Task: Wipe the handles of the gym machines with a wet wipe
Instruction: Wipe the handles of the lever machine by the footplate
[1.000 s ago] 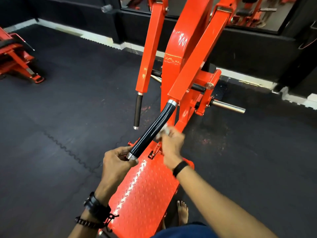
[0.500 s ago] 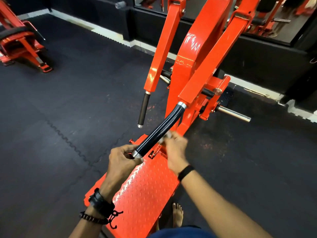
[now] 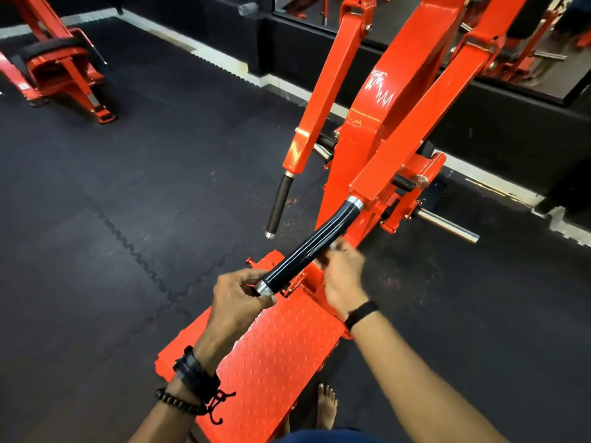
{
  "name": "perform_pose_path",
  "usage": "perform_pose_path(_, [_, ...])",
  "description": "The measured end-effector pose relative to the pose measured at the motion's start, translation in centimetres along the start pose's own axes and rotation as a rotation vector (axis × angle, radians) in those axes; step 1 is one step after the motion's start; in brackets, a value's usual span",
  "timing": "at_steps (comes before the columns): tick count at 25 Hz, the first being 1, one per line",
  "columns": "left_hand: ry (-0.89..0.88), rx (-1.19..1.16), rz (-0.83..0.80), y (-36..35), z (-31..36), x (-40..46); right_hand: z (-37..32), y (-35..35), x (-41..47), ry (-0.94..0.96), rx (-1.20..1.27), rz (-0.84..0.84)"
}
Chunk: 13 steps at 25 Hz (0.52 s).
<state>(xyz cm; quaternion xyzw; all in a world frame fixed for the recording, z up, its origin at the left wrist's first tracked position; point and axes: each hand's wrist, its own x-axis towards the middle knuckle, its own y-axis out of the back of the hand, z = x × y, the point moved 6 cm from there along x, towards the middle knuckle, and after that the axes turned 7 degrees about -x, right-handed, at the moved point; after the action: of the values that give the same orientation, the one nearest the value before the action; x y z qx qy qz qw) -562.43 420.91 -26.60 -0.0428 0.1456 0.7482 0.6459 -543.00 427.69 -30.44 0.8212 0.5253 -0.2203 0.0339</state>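
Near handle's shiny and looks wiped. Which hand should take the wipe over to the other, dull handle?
Right, probably. The right hand already holds the wet wipe against the near handle. The left hand grips that handle's chrome end, though it is nearer the far handle.

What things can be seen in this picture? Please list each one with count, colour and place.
near handle: 1, glossy black with silver ends, centre, on the orange lever
far handle: 1, matte black, hanging left of the near one
machine frame: 1, orange, centre to top
foot plate: 1, orange checker pattern, bottom centre
weight peg: 1, silver, right of the frame
second machine: 1, orange and black, top left
floor mats: black, interlocking, all around
mirror: 1, top right on the wall
wet wipe: 1, pale, mostly hidden at the right fingertips
bare foot: 1, bottom centre
left hand: holds the near handle's lower end
right hand: holds the wipe against the handle
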Motion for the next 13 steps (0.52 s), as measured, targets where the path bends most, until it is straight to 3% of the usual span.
perform_pose_path(2, [-0.011,-0.002,-0.02,0.0,0.1,0.1,4.1,-2.2,-3.9,-0.138,0.011,-0.24])
perform_pose_path(4, [-0.015,-0.003,-0.03,0.0,0.2,0.1,4.5,-2.4,-5.2,-0.162,0.045,-0.35])
perform_pose_path(5, [-0.013,0.0,-0.03,0.0,0.2,0.0,3.2,-1.6,-4.4,-0.137,0.055,-0.319])
perform_pose_path(8, [-0.017,0.0,-0.009,0.0,0.1,-0.1,-2.4,2.0,0.5,-0.016,0.244,-0.021])
perform_pose_path(10, [-0.018,-0.017,0.006,-0.1,-0.3,0.0,-5.6,3.3,1.9,0.166,0.361,0.1])
perform_pose_path(11, [-0.016,-0.03,0.01,-0.2,-0.6,0.1,-6.6,3.8,1.9,0.314,0.273,0.161])
perform_pose_path(13, [-0.005,-0.052,0.022,-0.3,-1.2,0.6,-8.1,3.5,0.4,0.687,-0.228,0.254])
